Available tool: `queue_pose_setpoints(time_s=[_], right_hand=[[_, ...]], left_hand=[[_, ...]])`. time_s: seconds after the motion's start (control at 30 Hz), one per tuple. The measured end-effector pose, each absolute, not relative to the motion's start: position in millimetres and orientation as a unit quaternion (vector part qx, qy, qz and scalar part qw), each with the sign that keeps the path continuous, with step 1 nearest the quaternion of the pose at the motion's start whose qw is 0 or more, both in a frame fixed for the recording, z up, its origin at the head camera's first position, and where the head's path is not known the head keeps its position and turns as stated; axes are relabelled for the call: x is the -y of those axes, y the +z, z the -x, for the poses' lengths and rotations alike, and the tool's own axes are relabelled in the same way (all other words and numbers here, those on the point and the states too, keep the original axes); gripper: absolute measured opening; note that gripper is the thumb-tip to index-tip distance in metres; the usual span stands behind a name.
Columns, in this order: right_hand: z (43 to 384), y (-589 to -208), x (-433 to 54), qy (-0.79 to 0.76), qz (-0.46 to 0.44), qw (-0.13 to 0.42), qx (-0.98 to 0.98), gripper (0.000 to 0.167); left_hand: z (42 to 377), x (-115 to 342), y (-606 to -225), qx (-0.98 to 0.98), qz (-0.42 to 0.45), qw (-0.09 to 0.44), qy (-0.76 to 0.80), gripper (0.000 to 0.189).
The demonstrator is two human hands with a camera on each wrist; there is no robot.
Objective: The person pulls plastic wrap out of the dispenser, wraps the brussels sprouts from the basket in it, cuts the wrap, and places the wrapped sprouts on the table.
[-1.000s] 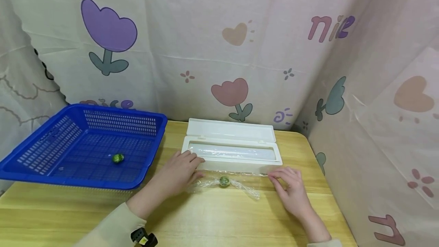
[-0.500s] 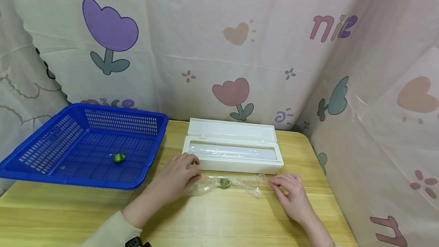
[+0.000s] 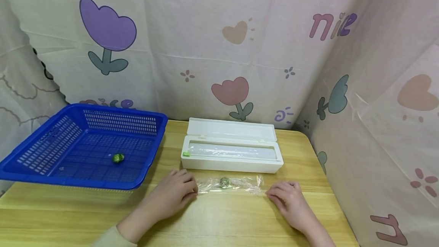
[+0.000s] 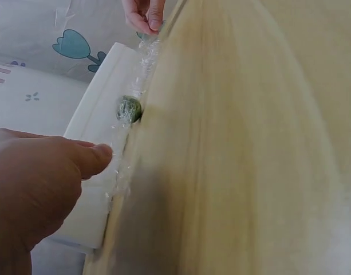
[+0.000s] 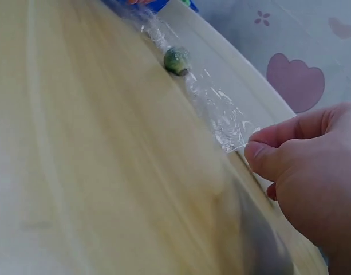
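Note:
A Brussels sprout [image 3: 224, 182] lies on the wooden table, wrapped in a strip of clear cling film [image 5: 218, 117] that stretches out to both sides of it. My left hand [image 3: 175, 193] pinches the film's left end between thumb and fingers. At the other end, my right hand [image 3: 289, 203] pinches a corner of the film between thumb and forefinger. Just behind the strip stands a white cling film box [image 3: 233, 165] with its lid raised, a roll of film [image 3: 231, 151] inside and a small green piece [image 3: 186, 154] at its left front edge.
To the left sits a blue plastic basket [image 3: 145, 170] with another Brussels sprout [image 3: 118, 158] in it. A printed curtain [image 3: 178, 29] hangs behind the table and along its right side. Bare wooden tabletop [image 3: 233, 224] lies in front of the hands.
Both hands have come down toward me, away from the box, and the film edge with them. The strip now lies flatter around the sprout, and the box's green piece has come into view.

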State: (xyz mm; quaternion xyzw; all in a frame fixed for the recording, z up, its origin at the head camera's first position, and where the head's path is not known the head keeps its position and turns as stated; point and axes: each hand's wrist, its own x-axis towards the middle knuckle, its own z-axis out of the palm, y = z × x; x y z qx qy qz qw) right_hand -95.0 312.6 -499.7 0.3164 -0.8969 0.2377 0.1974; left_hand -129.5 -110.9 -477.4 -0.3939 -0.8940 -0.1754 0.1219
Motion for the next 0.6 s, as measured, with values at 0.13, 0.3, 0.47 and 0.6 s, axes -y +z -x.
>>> queue_pose_setpoints(time_s=[0.13,0.3,0.47,0.6], right_hand=[[92.1,-502.0,-310.9,0.206,-0.325,0.194,0.902,0.017],[88.5,-503.2,-309.1,0.198,-0.328,0.184,0.905,0.018],[89.6,-504.0,-305.8,0.212,-0.314,0.181,0.908,0.012],[92.9,-503.4,-300.7,0.221,-0.299,0.196,0.907,0.025]], left_hand=[[126.3,112.0,-481.2,0.896,0.399,0.094,-0.173,0.009],[123.9,114.1,-483.5,0.9,0.396,0.052,-0.175,0.011],[125.4,116.9,-486.2,0.901,0.389,0.052,-0.186,0.008],[129.3,116.5,-486.6,0.895,0.397,0.072,-0.193,0.003]])
